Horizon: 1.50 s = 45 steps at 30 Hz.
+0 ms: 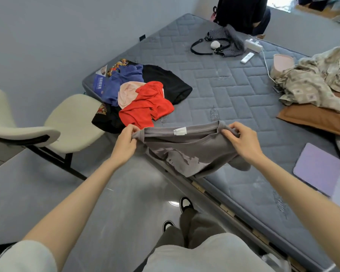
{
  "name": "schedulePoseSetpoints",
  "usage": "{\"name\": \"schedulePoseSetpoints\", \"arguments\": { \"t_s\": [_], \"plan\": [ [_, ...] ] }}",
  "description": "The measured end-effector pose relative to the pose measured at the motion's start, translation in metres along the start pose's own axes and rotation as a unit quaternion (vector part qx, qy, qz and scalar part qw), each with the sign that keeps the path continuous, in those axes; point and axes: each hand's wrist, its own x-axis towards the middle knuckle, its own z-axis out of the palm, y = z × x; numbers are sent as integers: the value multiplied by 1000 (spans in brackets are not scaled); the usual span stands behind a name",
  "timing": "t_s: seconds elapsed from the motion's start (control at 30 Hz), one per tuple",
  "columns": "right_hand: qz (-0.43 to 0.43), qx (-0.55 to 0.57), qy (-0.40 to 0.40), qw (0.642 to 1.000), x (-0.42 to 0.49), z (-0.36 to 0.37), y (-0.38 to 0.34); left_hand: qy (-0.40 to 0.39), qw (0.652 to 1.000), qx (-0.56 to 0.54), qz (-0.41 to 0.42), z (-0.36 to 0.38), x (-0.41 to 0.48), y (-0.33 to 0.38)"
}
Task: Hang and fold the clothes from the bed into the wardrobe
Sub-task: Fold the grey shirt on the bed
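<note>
A grey T-shirt with a pale print and a white neck label hangs stretched between my hands over the near edge of the bed. My left hand pinches its left shoulder. My right hand grips the right shoulder. Beyond my left hand a heap of clothes lies on the mattress: a red garment, a pink one, a blue one and a black one. The wardrobe is out of view.
A cream chair stands left of the bed. A black handbag, a power strip and a remote lie at the far end. A patterned cloth on a brown pillow and a purple pad lie at the right.
</note>
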Motion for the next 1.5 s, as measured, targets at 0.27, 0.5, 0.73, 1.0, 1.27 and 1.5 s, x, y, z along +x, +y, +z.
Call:
{"name": "schedulePoseSetpoints", "arguments": {
  "t_s": [0.27, 0.5, 0.73, 1.0, 1.27, 1.5],
  "plan": [
    [65, -38, -198, 977, -50, 28, 47, -76, 993, 39, -86, 36, -56, -21],
    [78, -28, -277, 957, -103, 42, 77, -284, 933, 144, -168, 43, -132, -44],
    [65, 4, -168, 984, -130, 35, 65, -124, 972, 158, -123, 25, -154, -24],
    [91, -84, -164, 979, -135, 18, 60, -155, 973, 169, -15, 2, -109, -34],
    [160, -94, -43, 982, -131, 24, 28, -205, 970, 102, 81, 2, -46, -47],
    [200, -133, 11, 971, -105, 20, 13, -243, 950, 66, 186, 5, 27, -35]
  ]
}}
